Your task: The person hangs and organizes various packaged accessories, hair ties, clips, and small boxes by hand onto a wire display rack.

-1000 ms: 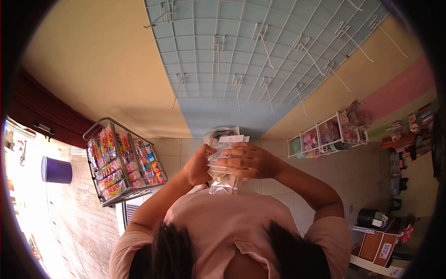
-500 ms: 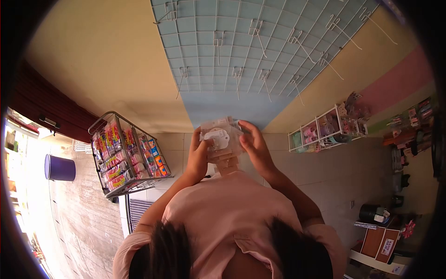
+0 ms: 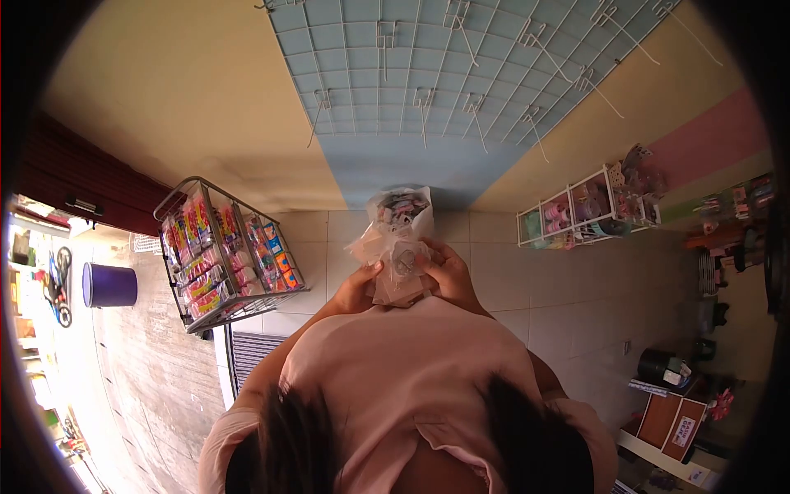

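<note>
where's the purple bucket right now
The purple bucket stands at the far left of the head view, between the blue motorcycle and the metal rack of packets.

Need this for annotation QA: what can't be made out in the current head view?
- Contents of the clear packets: blurred, behind creased, glossy plastic.
- Left hand and right hand: some fingers hidden by the packets.
- Wire grid: cut off by the top edge.
- Motorcycle at far left: details too small, partly lost in glare.
</note>
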Demonstrator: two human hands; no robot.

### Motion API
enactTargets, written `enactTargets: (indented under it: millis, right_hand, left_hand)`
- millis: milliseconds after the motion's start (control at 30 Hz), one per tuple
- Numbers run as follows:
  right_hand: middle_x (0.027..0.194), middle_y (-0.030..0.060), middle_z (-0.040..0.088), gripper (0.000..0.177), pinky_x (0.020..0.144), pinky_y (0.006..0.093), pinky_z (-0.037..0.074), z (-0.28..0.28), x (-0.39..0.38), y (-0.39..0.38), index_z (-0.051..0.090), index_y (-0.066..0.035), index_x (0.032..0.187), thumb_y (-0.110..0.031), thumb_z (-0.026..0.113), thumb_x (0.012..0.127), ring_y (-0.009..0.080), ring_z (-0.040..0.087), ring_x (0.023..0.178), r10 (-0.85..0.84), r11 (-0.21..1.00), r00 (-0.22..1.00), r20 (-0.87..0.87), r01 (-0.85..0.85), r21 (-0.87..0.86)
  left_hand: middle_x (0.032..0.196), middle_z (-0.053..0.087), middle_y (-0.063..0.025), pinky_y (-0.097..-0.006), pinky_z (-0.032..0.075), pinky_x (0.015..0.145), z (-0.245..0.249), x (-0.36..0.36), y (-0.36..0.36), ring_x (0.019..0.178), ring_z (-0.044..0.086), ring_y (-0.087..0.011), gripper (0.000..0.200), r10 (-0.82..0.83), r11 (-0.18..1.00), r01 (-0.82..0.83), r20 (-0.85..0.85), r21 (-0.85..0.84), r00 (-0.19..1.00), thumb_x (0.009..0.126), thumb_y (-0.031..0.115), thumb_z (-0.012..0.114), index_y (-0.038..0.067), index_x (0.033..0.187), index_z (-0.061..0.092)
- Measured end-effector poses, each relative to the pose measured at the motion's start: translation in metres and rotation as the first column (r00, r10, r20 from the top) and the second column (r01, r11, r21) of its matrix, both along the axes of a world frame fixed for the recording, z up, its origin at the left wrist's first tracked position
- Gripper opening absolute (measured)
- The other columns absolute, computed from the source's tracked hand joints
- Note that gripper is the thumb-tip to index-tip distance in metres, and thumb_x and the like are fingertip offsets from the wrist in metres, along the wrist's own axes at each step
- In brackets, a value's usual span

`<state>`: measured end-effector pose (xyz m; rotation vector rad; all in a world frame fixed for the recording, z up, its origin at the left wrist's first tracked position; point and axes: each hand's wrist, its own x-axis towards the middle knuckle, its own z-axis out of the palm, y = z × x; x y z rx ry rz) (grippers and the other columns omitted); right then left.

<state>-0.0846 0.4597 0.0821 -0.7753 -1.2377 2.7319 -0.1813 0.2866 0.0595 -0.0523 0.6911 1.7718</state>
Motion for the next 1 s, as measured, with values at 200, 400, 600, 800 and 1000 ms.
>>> enactTargets:
  millis: [200,400,600,800,1000]
  right_hand:
    - [0.104,0.0079,0.063,0.029,0.089,0.0296,0.046,0.014,-0.01,0.026,0.058,-0.001,0.117,-0.011,0.062,0.09,0.0157,0.059,0.1,0.011,0.823,0.999,-0.038,0.013,0.568]
    - [0.085,0.0082,0.062,0.016,0.077,0.0254,0.044,0.03,-0.013,0.083,0.061,0.001,0.094,-0.008,0.049,0.091,0.0126,0.057,0.081,-0.126,0.88,0.97,-0.209,0.207,0.429]
    - [0.056,0.0008,0.044,0.034,0.054,0.0237,0.033,0.04,-0.016,0.107,0.059,0.0,0.084,-0.028,0.041,0.095,0.007,0.042,0.056,0.163,0.827,0.968,-0.191,-0.029,0.561]
    - [0.069,0.0004,0.056,0.027,0.055,0.0203,0.038,0.043,-0.046,0.058,0.058,-0.002,0.095,-0.026,0.067,0.087,0.0054,0.05,0.061,0.201,0.58,0.979,0.033,-0.146,0.802]
    - [0.078,0.0017,0.06,0.025,0.058,0.0206,0.041,0.057,-0.051,0.068,0.058,-0.003,0.098,-0.025,0.067,0.088,0.0068,0.056,0.066,0.219,0.87,0.976,-0.004,-0.193,0.453]
  left_hand:
    - [0.115,0.059,-0.0142,-0.0417,0.046,0.095,-0.003,-0.012,0.016,0.105,0.059,-0.0299,0.052,-0.155,0.981,0.148,-0.048,-0.126,0.987,0.078,0.015,0.062,0.002,0.126,0.048]
    - [0.112,0.06,-0.0155,-0.0411,0.05,0.09,0.014,-0.021,0.024,0.102,0.061,-0.0292,0.048,-0.051,0.98,0.027,-0.119,-0.196,0.992,0.078,0.01,0.061,0.0,0.123,0.05]
    - [0.112,0.06,-0.0136,-0.0408,0.053,0.086,0.046,-0.044,0.034,0.1,0.062,-0.027,0.052,-0.049,0.96,-0.041,-0.309,-0.278,0.95,0.077,0.009,0.066,0.0,0.125,0.047]
    - [0.113,0.059,-0.0139,-0.0407,0.053,0.084,0.069,-0.056,0.038,0.1,0.061,-0.0278,0.058,-0.033,0.957,-0.069,-0.344,-0.281,0.938,0.076,0.011,0.07,0.001,0.127,0.045]
    - [0.112,0.059,-0.0138,-0.0421,0.054,0.081,0.062,-0.054,0.038,0.097,0.062,-0.0285,0.057,0.071,0.971,-0.135,-0.303,-0.198,0.95,0.076,0.009,0.069,0.003,0.127,0.045]
